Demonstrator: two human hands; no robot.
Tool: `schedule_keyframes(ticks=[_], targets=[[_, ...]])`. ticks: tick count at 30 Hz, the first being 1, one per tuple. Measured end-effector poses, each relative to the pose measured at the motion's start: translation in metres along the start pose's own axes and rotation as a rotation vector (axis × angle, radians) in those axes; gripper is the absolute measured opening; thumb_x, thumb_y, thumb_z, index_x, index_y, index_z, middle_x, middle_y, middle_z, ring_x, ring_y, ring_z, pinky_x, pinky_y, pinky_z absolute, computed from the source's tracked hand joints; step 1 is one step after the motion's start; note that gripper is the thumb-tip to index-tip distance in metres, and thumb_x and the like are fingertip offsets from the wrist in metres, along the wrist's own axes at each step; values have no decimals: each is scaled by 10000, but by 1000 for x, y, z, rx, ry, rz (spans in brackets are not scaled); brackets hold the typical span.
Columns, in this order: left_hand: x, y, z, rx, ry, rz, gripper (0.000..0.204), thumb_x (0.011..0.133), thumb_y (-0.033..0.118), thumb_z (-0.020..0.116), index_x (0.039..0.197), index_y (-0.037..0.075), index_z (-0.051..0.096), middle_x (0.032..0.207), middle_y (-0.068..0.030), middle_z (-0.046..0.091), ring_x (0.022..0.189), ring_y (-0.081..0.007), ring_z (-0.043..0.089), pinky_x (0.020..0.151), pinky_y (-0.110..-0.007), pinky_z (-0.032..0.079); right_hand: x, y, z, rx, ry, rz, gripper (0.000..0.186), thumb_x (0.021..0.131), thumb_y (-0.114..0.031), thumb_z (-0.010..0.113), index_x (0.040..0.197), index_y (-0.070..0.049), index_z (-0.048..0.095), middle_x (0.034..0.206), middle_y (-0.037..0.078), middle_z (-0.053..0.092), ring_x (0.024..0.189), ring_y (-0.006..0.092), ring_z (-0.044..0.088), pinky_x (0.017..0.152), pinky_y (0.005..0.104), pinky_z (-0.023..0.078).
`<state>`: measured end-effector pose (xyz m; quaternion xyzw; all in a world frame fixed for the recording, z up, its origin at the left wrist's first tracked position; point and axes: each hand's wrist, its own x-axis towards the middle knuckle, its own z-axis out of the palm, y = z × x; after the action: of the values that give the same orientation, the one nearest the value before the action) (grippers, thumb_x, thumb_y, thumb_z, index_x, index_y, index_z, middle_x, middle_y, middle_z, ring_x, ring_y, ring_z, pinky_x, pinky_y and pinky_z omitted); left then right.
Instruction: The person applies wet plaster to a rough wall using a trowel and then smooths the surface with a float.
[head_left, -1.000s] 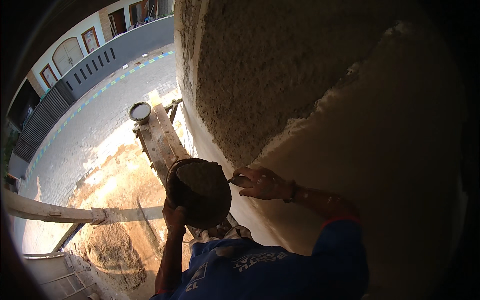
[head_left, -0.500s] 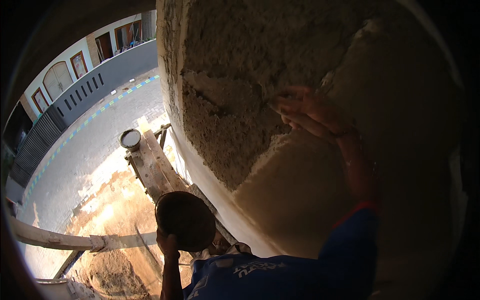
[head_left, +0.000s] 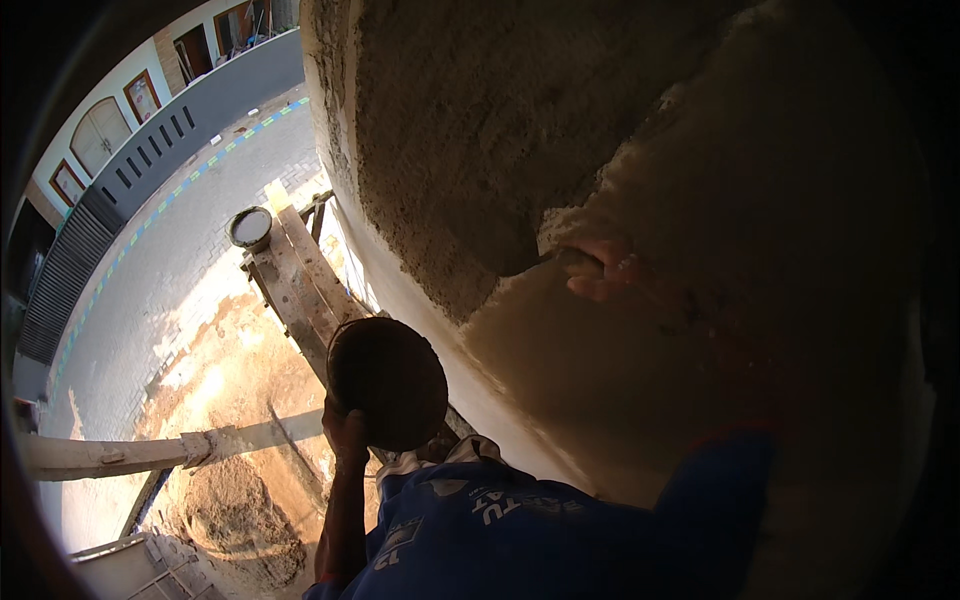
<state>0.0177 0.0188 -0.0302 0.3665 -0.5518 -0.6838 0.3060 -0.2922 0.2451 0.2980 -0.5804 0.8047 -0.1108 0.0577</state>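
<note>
My left hand grips a round dark bucket held low in front of my body; its contents are too shadowed to tell. My right hand is closed round the handle of a trowel, whose dark blade is against the shaded wall. There, rough grey render meets a smoother plastered area along an uneven edge.
A plank scaffold runs beside the wall, with a round bucket of pale liquid on it. A wooden rail crosses at lower left, above a sand pile. Below lie a paved road and a grey boundary wall.
My right hand has left the bucket's side and moved up and right to the wall with the trowel. Since half a second ago it has moved lower along the render.
</note>
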Motion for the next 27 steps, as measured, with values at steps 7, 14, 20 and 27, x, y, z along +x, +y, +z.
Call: schedule_keyframes(ticks=[7, 14, 20, 27], targets=[[14, 47, 25, 154, -123, 51, 577, 648, 50, 520, 1217, -40, 542, 1091, -194, 662, 1031, -280, 636, 918, -366, 480, 19, -22, 176, -413, 57, -160, 319, 831, -252, 592, 1121, -124, 553, 995, 152, 613, 837, 253, 610, 676, 373, 522], [25, 61, 51, 192, -113, -4, 543, 656, 35, 528, 1190, -59, 530, 1067, -122, 636, 974, -212, 608, 861, -326, 495, -7, -9, 265, 49, -300, 26, 282, 836, -227, 557, 1093, -117, 594, 960, 141, 645, 804, 311, 644, 710, 406, 539], [26, 59, 48, 278, -95, -90, 573, 651, -35, 512, 1224, -43, 526, 1069, -122, 636, 958, -224, 616, 852, -328, 501, -19, -18, 279, 291, -60, -173, 293, 838, -171, 607, 1126, -114, 607, 1090, 99, 647, 858, 299, 660, 725, 380, 546], [24, 55, 54, 200, -94, -120, 581, 658, -28, 522, 1239, -28, 532, 1070, -109, 641, 940, -209, 620, 819, -307, 505, -34, 3, 262, 436, -178, 70, 349, 830, -179, 562, 1174, -124, 571, 1057, 119, 635, 755, 288, 668, 696, 383, 550]])
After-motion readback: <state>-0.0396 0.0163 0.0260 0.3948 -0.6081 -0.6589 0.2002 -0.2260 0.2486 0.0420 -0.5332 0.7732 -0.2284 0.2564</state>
